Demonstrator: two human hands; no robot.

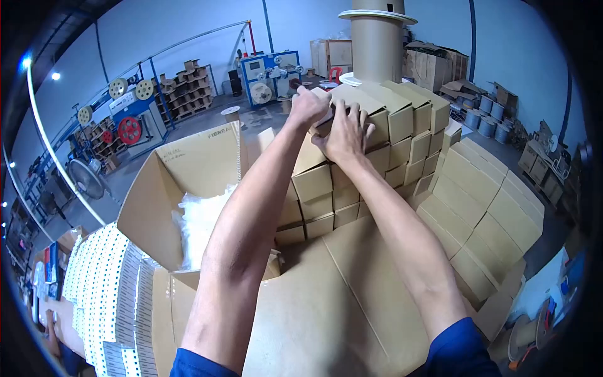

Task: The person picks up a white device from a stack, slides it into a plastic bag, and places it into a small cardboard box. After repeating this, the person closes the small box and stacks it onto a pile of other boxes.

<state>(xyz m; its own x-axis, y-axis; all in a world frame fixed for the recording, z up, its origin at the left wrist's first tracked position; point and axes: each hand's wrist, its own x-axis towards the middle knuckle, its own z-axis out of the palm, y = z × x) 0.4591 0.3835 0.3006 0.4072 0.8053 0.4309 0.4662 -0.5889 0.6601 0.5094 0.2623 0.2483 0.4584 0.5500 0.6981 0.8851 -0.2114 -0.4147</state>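
Note:
Both of my hands are at the near left top corner of a stack of small brown cardboard boxes (402,122). My left hand (308,105) is closed around the upper edge of a cardboard box (323,129) there, with a dark gap showing beside its fingers. My right hand (347,133) lies against the same box, its fingers bent over the top and its thumb low on the left side. My fingers hide much of this box. Below my forearms spreads a large flat cardboard surface (314,314).
An open carton (141,217) with clear plastic bags (204,223) stands left. More boxes (480,220) lean in rows at the right. A large cardboard spool (377,47) rises behind the stack. White label sheets (103,286) lie at the lower left, near another person's arm (50,323).

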